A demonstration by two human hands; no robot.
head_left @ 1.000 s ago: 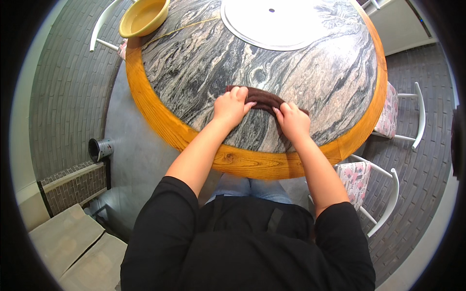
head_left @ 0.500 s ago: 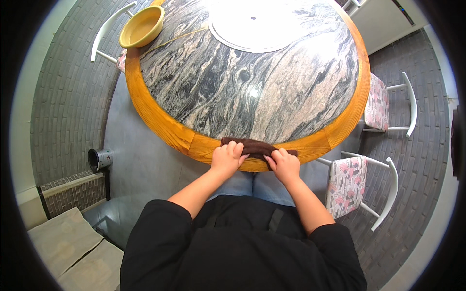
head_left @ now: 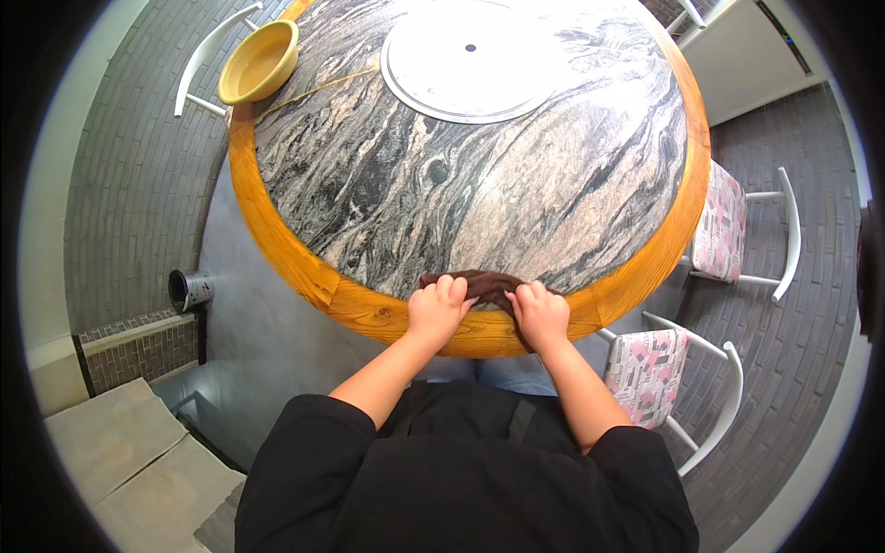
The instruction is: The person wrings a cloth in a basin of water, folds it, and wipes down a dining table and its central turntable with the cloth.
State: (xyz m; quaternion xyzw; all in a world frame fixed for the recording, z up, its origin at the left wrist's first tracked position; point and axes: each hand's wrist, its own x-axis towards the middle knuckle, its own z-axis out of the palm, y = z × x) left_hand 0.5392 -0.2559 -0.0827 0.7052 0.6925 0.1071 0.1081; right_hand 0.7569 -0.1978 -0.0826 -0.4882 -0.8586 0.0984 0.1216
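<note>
A dark brown cloth (head_left: 487, 284) is bunched over the near edge of a round table with a marbled grey and pink top (head_left: 387, 198) and an orange-brown wooden rim (head_left: 369, 311). My left hand (head_left: 439, 311) is closed on the cloth's left end. Its right end is gripped by my right hand (head_left: 538, 316), a short way across. The middle of the cloth arches between the two hands. Parts of the cloth under my fingers are hidden.
A round white turntable (head_left: 461, 88) lies on the table's far part. At the far left rim stands a yellow basin (head_left: 259, 63). Patterned chairs (head_left: 645, 373) stand at the right, and a dark bin (head_left: 190, 290) is on the floor at left.
The cloth's middle has bunched and arched more between my hands, which keep hold of both ends. The table appears slightly lower in view.
</note>
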